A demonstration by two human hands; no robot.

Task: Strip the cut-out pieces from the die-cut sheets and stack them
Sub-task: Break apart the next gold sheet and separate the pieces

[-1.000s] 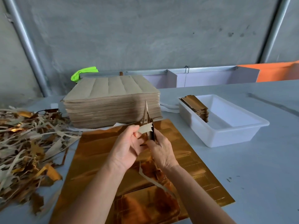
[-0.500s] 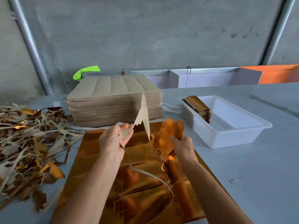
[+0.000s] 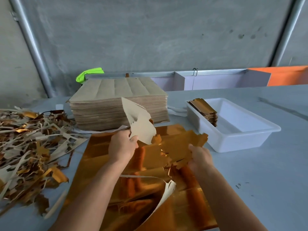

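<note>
Gold cut-out piece (image 3: 176, 147) sits in my right hand (image 3: 199, 157), held just above the gold die-cut sheets (image 3: 166, 194) that lie flat on the table (image 3: 258, 180) in front of me. Its long axis runs roughly left to right and slightly away from me, the far end with its notched tabs pointing toward the white tray (image 3: 236, 140), foil side up. My right fingers are curled under its near right edge with the thumb on top, clamped on it.

My left hand (image 3: 122, 147) pinches a strip of waste (image 3: 140, 125), its pale paper back facing me; it stands nearly upright, pointing up and away toward the tall pile of uncut sheets (image 3: 118, 104). My left fingers are closed around its lower end. The waste and the cut-out piece nearly meet at a small gold tab between my hands; I cannot tell whether they are joined there.

A curl of pale trim (image 3: 168, 189) rises off the die-cut sheets near my right forearm.

The white tray, to the right, holds a leaning stack of finished pieces (image 3: 205, 112) against its left wall, gold edges showing. A heap of scrap strips (image 3: 28, 147) covers the table on my left. A bright green object (image 3: 90, 75) lies behind the tall pile.
</note>
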